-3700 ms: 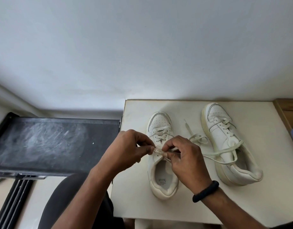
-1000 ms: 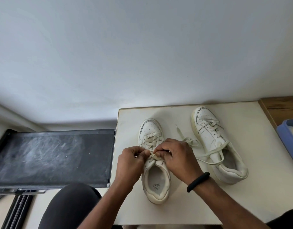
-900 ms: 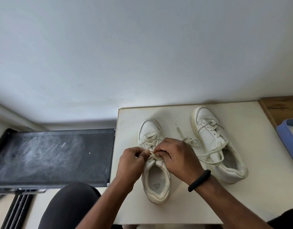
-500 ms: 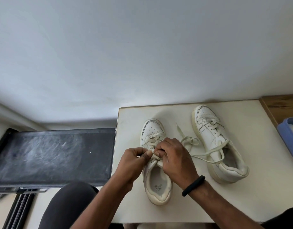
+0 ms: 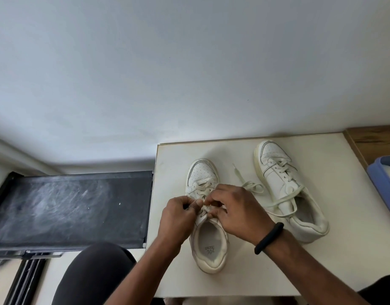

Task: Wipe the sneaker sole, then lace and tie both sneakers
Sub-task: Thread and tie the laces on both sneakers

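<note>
We have just one view. Our camera sits on the head and looks forward and down, close over the table (image 5: 334, 256), with lots of wall (image 5: 189, 62) up top.

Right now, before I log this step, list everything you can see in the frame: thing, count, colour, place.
sneakers: 2, white; left sneaker under the hands, right sneaker beside it, both upright on the table
loose lace: 1, cream, trailing from the right sneaker onto the table between the shoes
table: 1, off-white, centre right
tray: 1, blue, right edge, partly out of frame
wooden surface: 1, brown, behind the tray
dark panel: 1, black, scuffed, left of the table
wall: pale grey, upper frame
wristband: 1, black, right wrist
left hand: pinching the left sneaker's lace
right hand: pinching the same lace
</note>
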